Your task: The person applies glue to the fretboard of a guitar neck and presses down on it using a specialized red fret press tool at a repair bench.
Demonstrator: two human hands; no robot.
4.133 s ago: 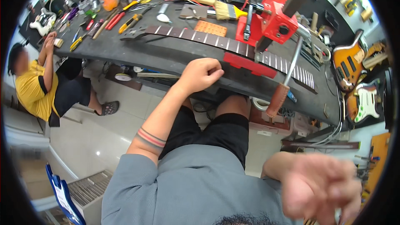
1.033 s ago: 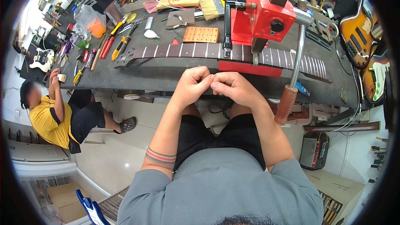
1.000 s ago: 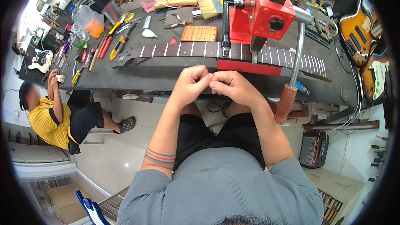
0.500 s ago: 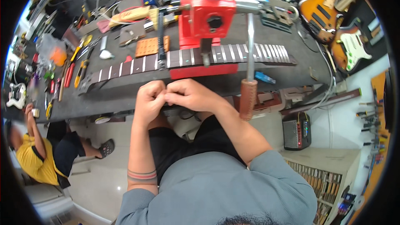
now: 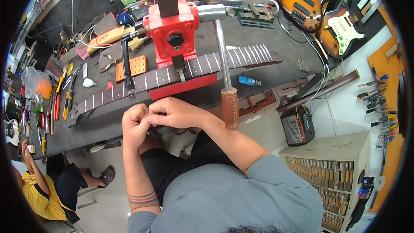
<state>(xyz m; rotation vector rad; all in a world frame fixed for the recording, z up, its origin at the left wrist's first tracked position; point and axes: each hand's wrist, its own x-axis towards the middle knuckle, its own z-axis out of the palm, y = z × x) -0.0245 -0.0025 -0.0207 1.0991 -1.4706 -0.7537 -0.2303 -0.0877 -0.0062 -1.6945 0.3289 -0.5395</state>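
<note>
My left hand and my right hand meet in front of the bench edge. Both have curled fingers, with thumbs and fingertips pinched together; anything between them is hidden or too small to make out. Just beyond lies a dark guitar neck with bright metal frets, resting on a red press base. A red arbor press stands over it, its ram coming down to the fretboard. The press lever hangs to the right, and its brown leather-wrapped grip overlaps my right forearm in the view.
An orange block with holes sits behind the neck. Pliers and hand tools cover the bench's left. A blue tool lies right of the lever. Two sunburst guitars are at far right. A person in yellow sits at left.
My view has turned and shifted, so the press and neck appear farther left and tilted. My hands stay pinched together with little change in pose.
</note>
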